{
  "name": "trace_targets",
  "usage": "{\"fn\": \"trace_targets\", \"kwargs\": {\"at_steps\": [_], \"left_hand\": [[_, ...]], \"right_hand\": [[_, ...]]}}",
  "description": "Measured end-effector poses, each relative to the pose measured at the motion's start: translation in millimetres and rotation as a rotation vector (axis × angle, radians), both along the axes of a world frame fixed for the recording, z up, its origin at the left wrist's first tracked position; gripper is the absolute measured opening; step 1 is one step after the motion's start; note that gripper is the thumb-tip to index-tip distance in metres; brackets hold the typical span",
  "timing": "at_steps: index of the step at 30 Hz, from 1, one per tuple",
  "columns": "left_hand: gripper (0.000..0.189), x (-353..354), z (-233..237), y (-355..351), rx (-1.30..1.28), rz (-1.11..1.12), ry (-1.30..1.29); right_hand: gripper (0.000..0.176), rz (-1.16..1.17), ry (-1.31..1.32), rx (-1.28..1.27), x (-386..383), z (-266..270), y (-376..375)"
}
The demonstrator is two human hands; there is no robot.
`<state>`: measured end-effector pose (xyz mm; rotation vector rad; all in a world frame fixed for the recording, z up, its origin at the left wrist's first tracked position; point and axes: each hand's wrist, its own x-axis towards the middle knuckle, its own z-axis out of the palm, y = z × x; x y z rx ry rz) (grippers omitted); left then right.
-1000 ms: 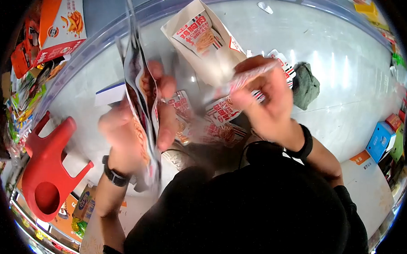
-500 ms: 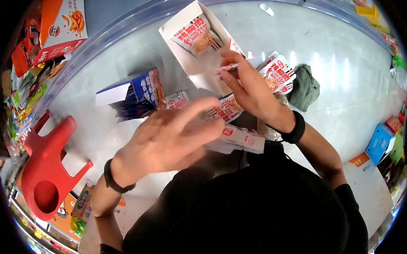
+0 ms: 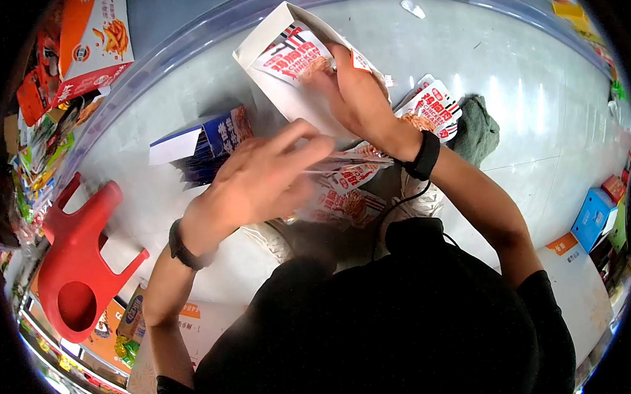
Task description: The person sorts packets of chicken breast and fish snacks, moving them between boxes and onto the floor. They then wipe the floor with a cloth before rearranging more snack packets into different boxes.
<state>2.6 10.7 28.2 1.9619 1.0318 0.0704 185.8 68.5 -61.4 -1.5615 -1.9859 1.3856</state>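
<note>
An open white box (image 3: 265, 35) holds red-and-white chicken breast packets (image 3: 287, 57) lying overlapped. My right hand (image 3: 361, 94) reaches inside, its blurred fingers closed around the right end of the front packet. Left of it, my left hand (image 3: 260, 178) is smeared by motion, with curled fingers at the end of a packet seen nearly edge-on (image 3: 351, 160). More loose packets (image 3: 346, 205) lie beneath, between my shoes. Beside my right wrist is another small pile of packets (image 3: 430, 107).
A blue box (image 3: 224, 135) of dark packets stands left of my hands. A grey-green cloth (image 3: 478, 130) lies on the right. A red plastic stool (image 3: 84, 258) is at the left, below a large orange carton (image 3: 95, 36). Blue cartons (image 3: 593, 213) stand far right.
My right hand has carried a packet up into the white box, where two now overlap. My left hand has shifted slightly, and the packet by it has risen towards the box.
</note>
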Motion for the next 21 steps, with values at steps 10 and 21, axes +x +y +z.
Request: {"fn": "trace_targets", "kwargs": {"at_steps": [10, 21], "left_hand": [[0.04, 2, 2, -6, -0.085, 0.086, -0.041], [0.046, 7, 6, -9, -0.098, 0.255, -0.215]], "right_hand": [[0.046, 0.19, 0.082, 0.334, 35, -19, -36], [0.032, 0.252, 0.028, 0.319, 28, -35, -26]]}}
